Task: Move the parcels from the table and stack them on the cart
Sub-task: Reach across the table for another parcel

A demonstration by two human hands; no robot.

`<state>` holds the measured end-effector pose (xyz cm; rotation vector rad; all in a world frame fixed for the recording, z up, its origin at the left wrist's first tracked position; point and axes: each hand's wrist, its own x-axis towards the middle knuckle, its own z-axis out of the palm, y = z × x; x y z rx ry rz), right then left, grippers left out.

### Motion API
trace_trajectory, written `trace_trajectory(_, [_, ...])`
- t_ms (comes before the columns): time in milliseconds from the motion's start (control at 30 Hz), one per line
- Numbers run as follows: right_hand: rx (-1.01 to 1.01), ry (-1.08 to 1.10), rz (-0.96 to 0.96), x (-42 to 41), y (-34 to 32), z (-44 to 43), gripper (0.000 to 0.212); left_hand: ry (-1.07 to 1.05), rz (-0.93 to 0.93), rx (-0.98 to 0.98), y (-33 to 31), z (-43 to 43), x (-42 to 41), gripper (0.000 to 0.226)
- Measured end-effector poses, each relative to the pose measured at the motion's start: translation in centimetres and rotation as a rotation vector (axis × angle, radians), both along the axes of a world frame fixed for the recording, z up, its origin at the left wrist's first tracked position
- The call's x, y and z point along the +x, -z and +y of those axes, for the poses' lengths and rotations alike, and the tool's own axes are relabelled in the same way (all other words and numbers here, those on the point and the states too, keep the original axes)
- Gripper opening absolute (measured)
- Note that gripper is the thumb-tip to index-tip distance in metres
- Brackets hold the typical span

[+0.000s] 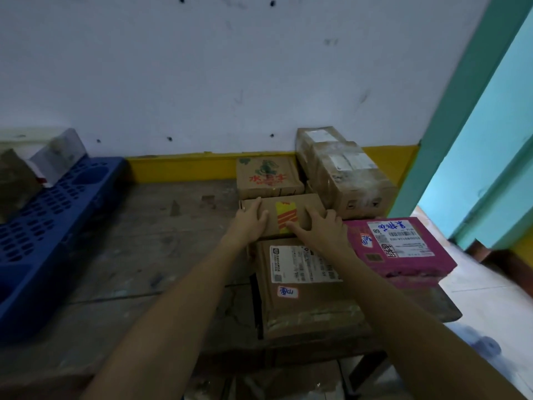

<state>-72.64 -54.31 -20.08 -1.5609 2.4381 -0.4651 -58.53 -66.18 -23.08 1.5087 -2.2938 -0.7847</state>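
My left hand (pixel 252 219) and right hand (pixel 320 226) grip the two ends of the yellow-taped parcel (pixel 300 207) on the counter (pixel 144 241), at twelve o'clock from the labelled box (pixel 305 310), with the pink box (pixel 409 262) at four.

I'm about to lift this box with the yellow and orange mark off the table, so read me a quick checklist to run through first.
1. Left hand grips the left end of the marked box: ok.
2. Right hand fingers curl over its right end: ok.
3. Nothing stacked on top of it: ok.
4. Free of neighbours: not ok; green-print box sits close behind, labelled brown parcel close in front.
5. Space at the drop-off: cannot tell; the blue perforated platform at left, possibly the cart, is only partly in view.
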Motion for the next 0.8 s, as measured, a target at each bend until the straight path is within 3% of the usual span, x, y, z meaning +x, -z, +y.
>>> trace_trajectory(367, [-0.322, 0.039, 0.095, 4.9, -3.0, -2.0, 0.077, -0.067, 0.156, -0.117, -5.0, -0.6, 5.9, 0.056])
trace_trajectory(533, [-0.409, -0.009, 0.029, 11.8, -5.2, -3.4, 0.077, -0.139, 0.173, -0.244, -8.0, -1.1, 12.9, 0.055])
trace_trajectory(800, [-0.431, -0.106, -0.09, 25.1, -6.5, -5.6, 0.078, -0.237, 0.207, -0.292, -10.0, -1.0, 26.5, 0.055])
